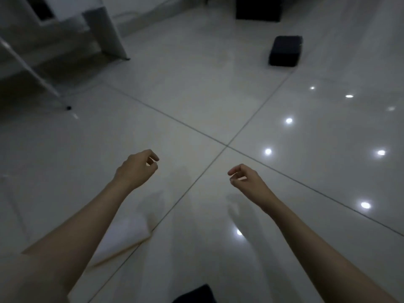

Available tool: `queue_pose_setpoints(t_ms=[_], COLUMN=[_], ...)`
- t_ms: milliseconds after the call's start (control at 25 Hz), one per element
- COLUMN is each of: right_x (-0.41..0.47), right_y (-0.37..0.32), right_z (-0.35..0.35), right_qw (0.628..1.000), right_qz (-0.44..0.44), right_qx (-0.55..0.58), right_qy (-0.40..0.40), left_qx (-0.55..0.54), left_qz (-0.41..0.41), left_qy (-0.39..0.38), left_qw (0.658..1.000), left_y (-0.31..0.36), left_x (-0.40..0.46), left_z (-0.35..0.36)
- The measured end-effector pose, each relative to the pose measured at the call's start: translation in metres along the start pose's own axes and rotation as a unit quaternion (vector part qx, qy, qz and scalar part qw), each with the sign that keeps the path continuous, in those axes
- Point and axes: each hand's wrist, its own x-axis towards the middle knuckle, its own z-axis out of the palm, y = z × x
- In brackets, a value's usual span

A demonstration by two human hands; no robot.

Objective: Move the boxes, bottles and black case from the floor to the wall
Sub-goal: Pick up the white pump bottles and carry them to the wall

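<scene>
The glossy white tiled floor fills nearly everything I see; 2 dark grout lines cross just ahead of my hands, and small round light reflections dot the tiles on my right. At the far left stands pale furniture with a broad leg planted on the floor; beside it a thin slanted leg runs down to a small black foot. At the top edge, near the wall, a large dark block sits partly cut off by the frame; I cannot tell what it is. Nearer to me and to the right of it, the black case lies alone on the floor, well apart from both of my hands. Down by my left forearm a pale flat sheet or box edge with a tan rim lies on the tiles; it is too blurred to name. A dark shape pokes in at the bottom edge between my arms. My 2 bare forearms reach forward over the floor; my left hand hangs with fingers loosely curled, thumb and fingertips close together, holding nothing; my right hand is the same, fingers loosely bent and empty; neither touches anything.
</scene>
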Motion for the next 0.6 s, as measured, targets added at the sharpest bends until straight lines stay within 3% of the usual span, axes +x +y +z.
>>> queue_pose_setpoints(t_ms=[160,320,480,600], right_x=[0.017,0.006,-0.004,-0.003], right_y=[-0.025,-0.042,-0.045,-0.031], right_z=[0.098,0.181,0.247,0.253], right_qw=[0.978,0.881,0.783,0.778], right_qz=[-0.113,-0.265,-0.356,-0.360], right_qx=[-0.088,-0.272,-0.409,-0.431], right_qy=[-0.152,-0.282,-0.305,-0.282], left_qx=[0.001,0.073,0.055,0.065], left_qz=[-0.097,-0.212,-0.280,-0.236], left_qy=[0.075,-0.013,-0.099,-0.153], left_qw=[0.992,0.974,0.953,0.957], left_y=[-0.082,-0.133,-0.153,-0.153], left_x=[-0.050,-0.090,-0.116,-0.124], left_z=[-0.010,-0.007,-0.002,0.008])
